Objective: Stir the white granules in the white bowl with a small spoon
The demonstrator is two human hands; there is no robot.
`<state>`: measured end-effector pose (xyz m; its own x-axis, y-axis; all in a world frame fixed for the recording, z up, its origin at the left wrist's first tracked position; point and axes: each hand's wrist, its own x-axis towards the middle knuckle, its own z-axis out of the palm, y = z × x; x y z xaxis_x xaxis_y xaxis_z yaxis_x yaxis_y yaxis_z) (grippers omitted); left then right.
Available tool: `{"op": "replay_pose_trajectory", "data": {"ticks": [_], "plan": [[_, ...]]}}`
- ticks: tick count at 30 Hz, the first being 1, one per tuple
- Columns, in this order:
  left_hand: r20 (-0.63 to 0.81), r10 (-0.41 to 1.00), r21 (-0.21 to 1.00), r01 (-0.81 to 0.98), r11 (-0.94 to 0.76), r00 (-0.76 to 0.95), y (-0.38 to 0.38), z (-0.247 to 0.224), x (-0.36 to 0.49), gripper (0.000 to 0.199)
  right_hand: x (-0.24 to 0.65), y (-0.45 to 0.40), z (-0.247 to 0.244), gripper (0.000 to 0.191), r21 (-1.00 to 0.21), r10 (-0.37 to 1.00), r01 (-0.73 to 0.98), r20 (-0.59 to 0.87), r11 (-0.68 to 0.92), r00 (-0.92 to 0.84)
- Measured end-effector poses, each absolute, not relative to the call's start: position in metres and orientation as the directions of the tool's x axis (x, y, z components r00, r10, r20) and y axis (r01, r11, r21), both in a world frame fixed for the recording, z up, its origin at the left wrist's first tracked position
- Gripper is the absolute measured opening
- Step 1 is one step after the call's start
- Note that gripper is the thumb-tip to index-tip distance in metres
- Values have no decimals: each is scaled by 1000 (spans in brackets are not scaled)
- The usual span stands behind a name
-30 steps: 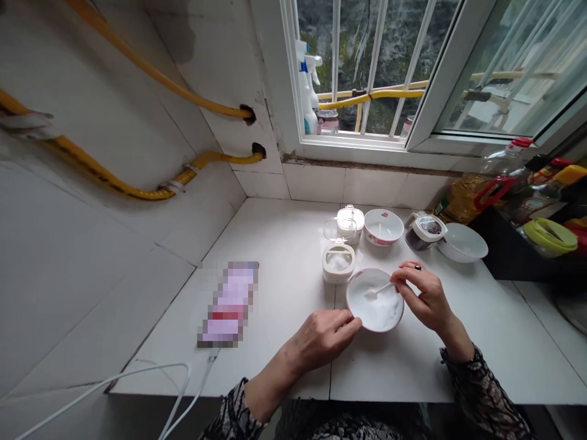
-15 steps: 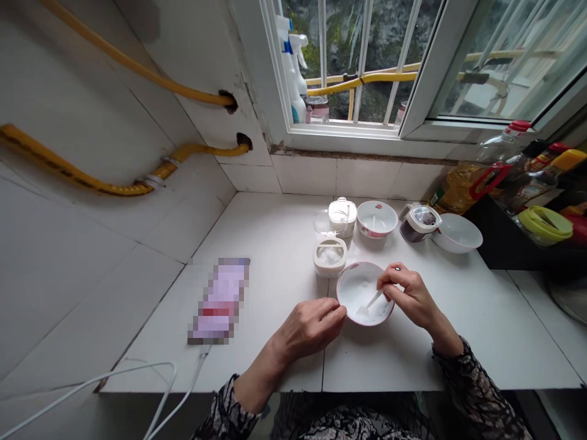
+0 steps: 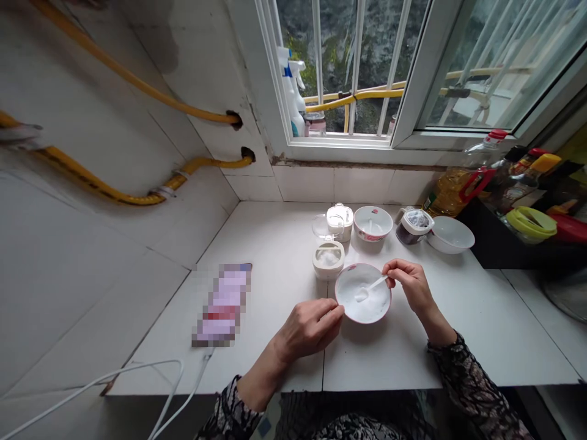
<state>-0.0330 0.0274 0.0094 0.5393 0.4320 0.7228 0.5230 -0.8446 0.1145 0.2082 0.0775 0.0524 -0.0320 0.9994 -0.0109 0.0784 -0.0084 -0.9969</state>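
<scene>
A white bowl (image 3: 355, 313) with a thin pink rim stands on the white tiled counter, with white powder or grains inside. My left hand (image 3: 312, 327) pinches its left rim, fingers closed. Between the closed fingers of my right hand (image 3: 409, 284) is a small white spoon (image 3: 376, 283). The spoon's head lies over the white contents in the middle of the bowl. Just behind the bowl sits an uncovered white seasoning jar (image 3: 328, 269) with white grains in it; its clear lid (image 3: 323, 227) stands raised behind.
Farther back are a second white jar (image 3: 340, 231), a flowered bowl (image 3: 372, 232), a jar of dark contents (image 3: 410, 234) and a plain white bowl (image 3: 452, 241). An oil bottle (image 3: 452, 186) stands at right. A phone (image 3: 223, 305), pixelated, lies left with a white cable (image 3: 195, 382).
My right hand has shifted on the spoon, now holding it nearer the handle's end, and the spoon's head has turned. My left hand stays on the rim. The view has tilted slightly.
</scene>
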Motion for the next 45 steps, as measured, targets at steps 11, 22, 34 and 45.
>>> {"op": "replay_pose_trajectory", "data": {"ticks": [11,22,34,45], "plan": [[751,400,109,498,-860,526,26,8,-33,17,187,95,61,11,-979,978,17,206,205,33],[719,416,80,529,-845,556,27,6,-31,16,160,91,66,23,-111,354,503,837,857,-418],[718,412,58,541,-839,562,28,8,-29,17,156,96,68,28,48,368,585,734,810,-571],[732,399,39,550,-834,553,28,11,-29,20,150,98,74,29,13,384,551,702,834,-599]]}}
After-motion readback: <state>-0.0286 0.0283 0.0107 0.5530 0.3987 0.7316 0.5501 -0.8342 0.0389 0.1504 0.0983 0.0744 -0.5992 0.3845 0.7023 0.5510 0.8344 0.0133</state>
